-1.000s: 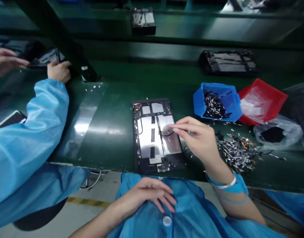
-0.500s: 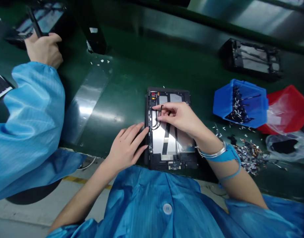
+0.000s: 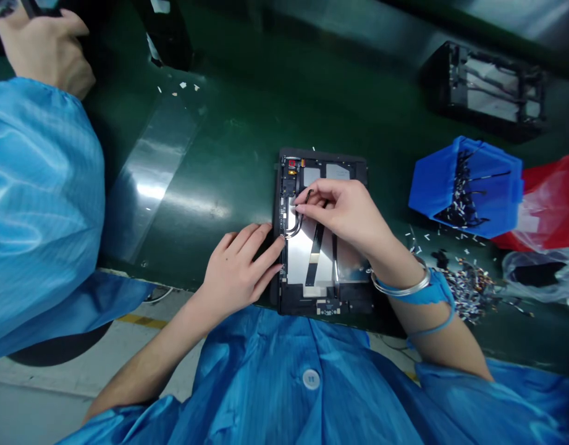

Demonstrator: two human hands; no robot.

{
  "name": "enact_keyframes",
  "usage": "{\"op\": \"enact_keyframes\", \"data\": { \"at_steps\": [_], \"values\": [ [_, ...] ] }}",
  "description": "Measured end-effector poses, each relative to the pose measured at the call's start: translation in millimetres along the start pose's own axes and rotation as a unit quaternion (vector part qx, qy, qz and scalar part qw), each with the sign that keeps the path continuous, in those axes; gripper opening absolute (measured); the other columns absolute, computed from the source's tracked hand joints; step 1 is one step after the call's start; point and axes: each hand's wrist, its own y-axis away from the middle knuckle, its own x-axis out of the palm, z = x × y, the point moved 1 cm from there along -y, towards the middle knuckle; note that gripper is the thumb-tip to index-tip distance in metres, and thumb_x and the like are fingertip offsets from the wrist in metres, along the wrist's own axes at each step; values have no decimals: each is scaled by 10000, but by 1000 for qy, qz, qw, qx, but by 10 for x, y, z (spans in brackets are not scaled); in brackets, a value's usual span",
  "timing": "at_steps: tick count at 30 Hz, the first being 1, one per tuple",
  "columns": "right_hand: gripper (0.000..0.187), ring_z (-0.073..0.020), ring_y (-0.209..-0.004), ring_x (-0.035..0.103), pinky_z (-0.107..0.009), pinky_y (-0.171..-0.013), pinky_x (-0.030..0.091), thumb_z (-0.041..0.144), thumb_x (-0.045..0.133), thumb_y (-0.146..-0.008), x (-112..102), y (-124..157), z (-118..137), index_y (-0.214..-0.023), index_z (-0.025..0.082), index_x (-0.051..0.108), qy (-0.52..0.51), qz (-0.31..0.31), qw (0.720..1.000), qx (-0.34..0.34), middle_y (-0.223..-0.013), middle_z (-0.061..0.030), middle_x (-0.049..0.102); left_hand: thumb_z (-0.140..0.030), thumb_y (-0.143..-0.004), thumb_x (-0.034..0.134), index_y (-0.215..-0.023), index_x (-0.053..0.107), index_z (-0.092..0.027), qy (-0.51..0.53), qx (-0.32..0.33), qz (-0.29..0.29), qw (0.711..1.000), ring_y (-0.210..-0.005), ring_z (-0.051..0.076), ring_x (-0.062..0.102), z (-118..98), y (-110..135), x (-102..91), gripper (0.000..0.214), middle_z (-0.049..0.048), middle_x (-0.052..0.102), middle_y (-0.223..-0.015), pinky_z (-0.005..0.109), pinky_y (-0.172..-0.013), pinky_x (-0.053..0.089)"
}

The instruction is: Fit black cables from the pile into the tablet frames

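Note:
An opened tablet (image 3: 296, 272) lies on the green bench in front of me, its silver battery, ribbon cables and small circuit boards exposed. My left hand (image 3: 235, 269) rests at its left edge, fingers apart, with the index fingertip touching the inner left side. Over the upper middle of the tablet, my right hand (image 3: 349, 210) pinches a thin black cable (image 3: 294, 231) between thumb and fingers. That cable curves down to the tablet's left edge near my left fingertip. The battery's upper part is partly hidden under my right hand.
To the right stand a blue bin (image 3: 432, 185) of small cables and a red bin (image 3: 550, 213), with a pile of small parts (image 3: 476, 287) nearby. Stacked devices (image 3: 492, 89) sit behind. A co-worker's hand (image 3: 50, 52) is at the upper left, near a black post (image 3: 170, 37).
The view has shifted slightly. My right hand still pinches the cable and has moved a little over the tablet; my left hand stays at the edge. The co-worker's hand appears farther left.

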Motion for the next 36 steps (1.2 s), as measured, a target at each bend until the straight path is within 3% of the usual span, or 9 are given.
{"op": "enact_keyframes", "data": {
  "at_steps": [8,15,24,26,29,33,36],
  "values": [
    [170,-91,-589,520,-258,-578,393,308,715,-744,-44,-12,-47,-697,149,675,52,-28,998,-6,-609,15,608,-350,-927,475,-1184,598,-98,10,6,-21,1000,-1136,337,567,-19,-7,28,381,237,572,-1282,400,-810,451],
    [181,-84,-569,483,-251,-564,364,320,698,-751,-21,-13,-63,-687,153,668,54,-34,998,-7,-580,26,573,-440,-940,434,-1314,552,-161,35,1,26,999,-1260,359,484,-22,-13,51,481,204,443,-1438,416,-880,422],
    [141,-99,-578,499,-258,-591,371,288,647,-805,21,16,-76,-735,167,671,127,-52,990,-24,-587,27,562,-439,-955,408,-1295,562,-164,13,7,30,999,-1257,338,488,-19,-18,48,464,207,463,-1421,407,-870,418],
    [115,-122,-625,522,-268,-598,367,275,623,-829,25,83,-48,-805,177,679,192,-88,977,-40,-623,13,581,-440,-960,397,-1281,570,-153,9,12,25,1000,-1252,336,493,-16,-27,44,465,219,473,-1407,405,-858,421],
    [176,-165,-728,539,-292,-611,366,261,533,-897,44,254,10,-966,196,681,310,-147,934,-99,-717,-29,620,-449,-958,399,-1270,575,-141,11,17,15,1000,-1238,337,505,-11,-35,45,473,233,487,-1388,404,-846,425],
    [286,-180,-722,504,-308,-555,343,194,421,-939,128,443,6,-1056,198,681,413,-94,889,-177,-741,-64,621,-449,-956,407,-1272,570,-141,10,18,12,1000,-1233,332,510,-15,-28,51,470,230,486,-1390,406,-849,429],
    [327,-188,-731,490,-309,-538,341,152,408,-929,184,434,-65,-1134,183,661,441,-80,874,-188,-765,-77,618,-442,-956,411,-1276,566,-140,9,17,10,1000,-1231,338,510,-23,-18,60,466,226,479,-1399,411,-854,431]
  ]
}}
